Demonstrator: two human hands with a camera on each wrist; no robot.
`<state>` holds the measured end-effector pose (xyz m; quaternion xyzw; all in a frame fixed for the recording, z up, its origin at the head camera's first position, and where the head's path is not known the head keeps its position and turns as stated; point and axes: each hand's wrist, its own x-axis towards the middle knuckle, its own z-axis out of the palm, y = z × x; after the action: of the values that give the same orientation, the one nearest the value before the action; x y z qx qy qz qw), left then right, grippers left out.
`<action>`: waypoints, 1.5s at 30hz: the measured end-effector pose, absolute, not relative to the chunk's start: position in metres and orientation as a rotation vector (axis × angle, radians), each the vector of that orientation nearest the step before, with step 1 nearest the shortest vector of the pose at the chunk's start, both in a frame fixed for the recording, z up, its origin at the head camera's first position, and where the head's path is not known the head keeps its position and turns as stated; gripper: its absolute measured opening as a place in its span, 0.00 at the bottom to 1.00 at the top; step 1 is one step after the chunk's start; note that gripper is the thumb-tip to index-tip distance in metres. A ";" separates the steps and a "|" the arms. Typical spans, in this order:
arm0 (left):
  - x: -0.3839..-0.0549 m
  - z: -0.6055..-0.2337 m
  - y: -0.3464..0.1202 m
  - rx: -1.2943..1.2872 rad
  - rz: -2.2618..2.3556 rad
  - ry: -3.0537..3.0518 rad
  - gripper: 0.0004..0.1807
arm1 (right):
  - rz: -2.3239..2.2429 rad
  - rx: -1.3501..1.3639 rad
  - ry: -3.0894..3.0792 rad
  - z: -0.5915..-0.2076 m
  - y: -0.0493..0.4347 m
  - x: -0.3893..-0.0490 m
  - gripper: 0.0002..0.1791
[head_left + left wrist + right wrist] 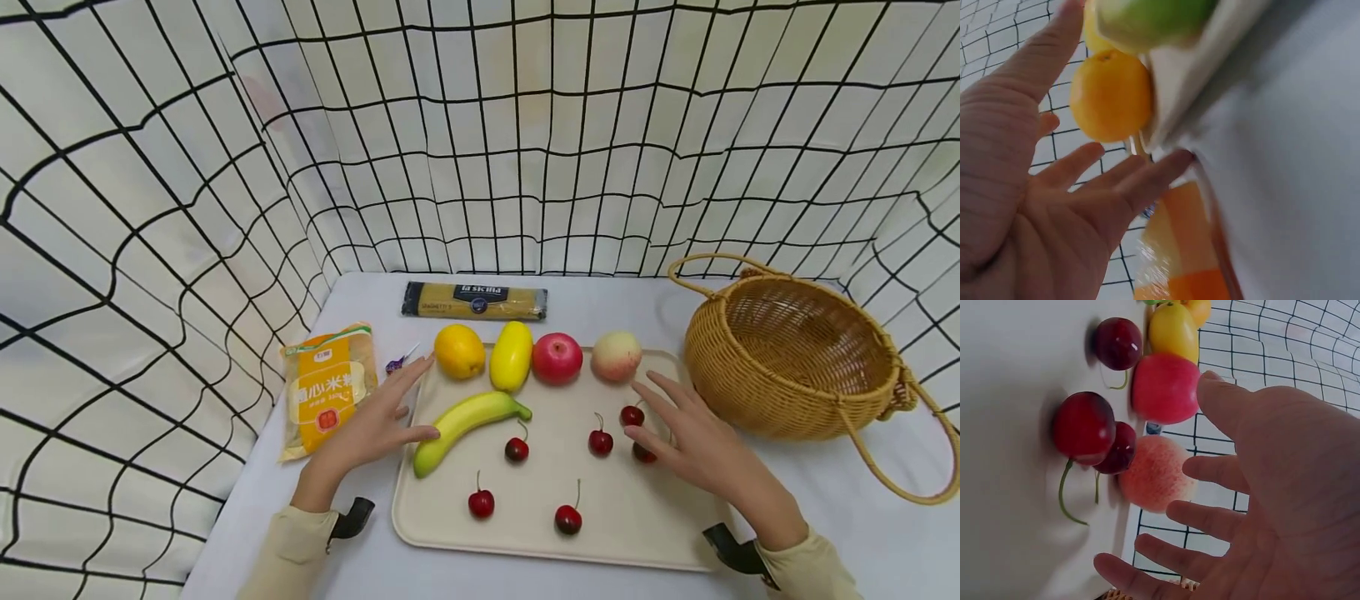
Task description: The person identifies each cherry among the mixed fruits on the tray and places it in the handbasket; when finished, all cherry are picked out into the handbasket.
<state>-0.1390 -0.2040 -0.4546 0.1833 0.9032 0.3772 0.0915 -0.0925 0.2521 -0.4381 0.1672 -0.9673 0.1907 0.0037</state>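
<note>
My left hand [378,421], fingers spread and holding nothing, is at the left edge of the beige tray [540,533], its thumb tip overlapping the banana [465,421] in the head view. Over the tray's right side my right hand [693,437] spreads its fingers, nothing in them, above two cherries [632,415] it partly hides. Along the tray's back lie an orange [459,351], a yellow oval fruit [511,357], a red apple [557,358] and a peach [617,356]. More cherries [567,520] with stems are scattered in front. In the right wrist view, the peach [1157,475] appears beyond the fingers.
A wicker basket [795,358] with two loop handles stands right of the tray. Left of it lies an orange-and-yellow food bag [327,387], with a small purple-wrapped lollipop [396,364] nearby. A spaghetti pack [475,301] lies behind. Black netting [487,150] over white cloth encloses the table.
</note>
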 end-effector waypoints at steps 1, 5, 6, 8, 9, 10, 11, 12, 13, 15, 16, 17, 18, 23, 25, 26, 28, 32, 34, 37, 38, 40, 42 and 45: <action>-0.140 -0.456 -0.208 0.543 1.147 2.646 0.57 | 0.605 0.521 -3.034 -0.439 0.254 -0.092 0.37; -0.142 -0.461 -0.220 0.609 1.199 2.545 0.54 | 0.633 0.499 -3.050 -0.444 0.260 -0.089 0.36; -0.143 -0.462 -0.223 0.627 1.206 2.526 0.53 | 0.639 0.492 -3.055 -0.446 0.262 -0.089 0.36; -0.145 -0.462 -0.229 0.661 1.210 2.484 0.52 | 0.659 0.483 -3.060 -0.448 0.264 -0.087 0.36; -0.146 -0.461 -0.232 0.659 1.211 2.456 0.51 | 0.667 0.480 -3.064 -0.450 0.266 -0.086 0.36; -0.146 -0.461 -0.234 0.658 1.204 2.434 0.51 | 0.671 0.480 -3.063 -0.451 0.267 -0.086 0.36; -0.147 -0.461 -0.236 0.657 1.200 2.406 0.51 | 0.677 0.484 -3.061 -0.452 0.268 -0.085 0.36; -0.147 -0.461 -0.238 0.649 1.196 2.379 0.51 | 0.683 0.488 -3.059 -0.453 0.268 -0.085 0.35; -0.147 -0.460 -0.241 0.641 1.192 2.353 0.51 | 0.694 0.503 -3.054 -0.454 0.269 -0.085 0.35; -0.144 -0.458 -0.247 0.607 1.164 2.336 0.52 | 0.721 0.554 -3.046 -0.457 0.268 -0.088 0.35; -0.142 -0.456 -0.251 0.602 1.146 2.341 0.52 | 0.735 0.593 -3.035 -0.459 0.266 -0.090 0.35; -0.140 -0.455 -0.254 0.594 1.133 2.344 0.53 | 0.753 0.640 -3.018 -0.461 0.264 -0.093 0.34; -0.138 -0.453 -0.258 0.585 1.115 2.352 0.54 | 0.767 0.682 -3.007 -0.462 0.262 -0.095 0.34; -0.140 -0.447 -0.259 0.638 0.967 2.435 0.57 | 0.790 0.816 -2.941 -0.464 0.261 -0.098 0.33; -0.146 -0.446 -0.252 0.664 0.885 2.476 0.59 | 0.783 0.826 -2.910 -0.463 0.264 -0.095 0.32; -0.148 -0.446 -0.249 0.675 0.853 2.490 0.59 | 0.780 0.832 -2.887 -0.463 0.265 -0.094 0.31; -0.153 -0.447 -0.245 0.668 0.817 2.501 0.60 | 0.785 0.861 -2.836 -0.464 0.266 -0.094 0.28; -0.159 -0.449 -0.238 0.669 0.790 2.496 0.59 | 0.845 0.940 -2.735 -0.469 0.270 -0.095 0.20; -0.164 -0.452 -0.233 0.684 0.833 2.458 0.59 | 0.934 0.948 -2.705 -0.472 0.274 -0.093 0.18; -0.170 -0.453 -0.226 0.709 0.883 2.417 0.59 | 1.057 0.899 -2.685 -0.475 0.280 -0.091 0.19; -0.171 -0.453 -0.225 0.702 0.896 2.406 0.59 | 1.097 0.880 -2.681 -0.476 0.281 -0.091 0.19; -0.172 -0.453 -0.224 0.677 0.907 2.392 0.60 | 1.138 0.856 -2.676 -0.479 0.281 -0.091 0.19; -0.172 -0.452 -0.225 0.650 0.899 2.383 0.60 | 1.163 0.852 -2.668 -0.480 0.279 -0.092 0.19; -0.171 -0.451 -0.225 0.616 0.877 2.381 0.60 | 1.209 0.869 -2.655 -0.481 0.276 -0.093 0.19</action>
<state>-0.1715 -0.2252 -0.4508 0.2278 0.8799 0.3241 0.2623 -0.0930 0.2760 -0.4814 0.2850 -0.8713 0.3967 0.0487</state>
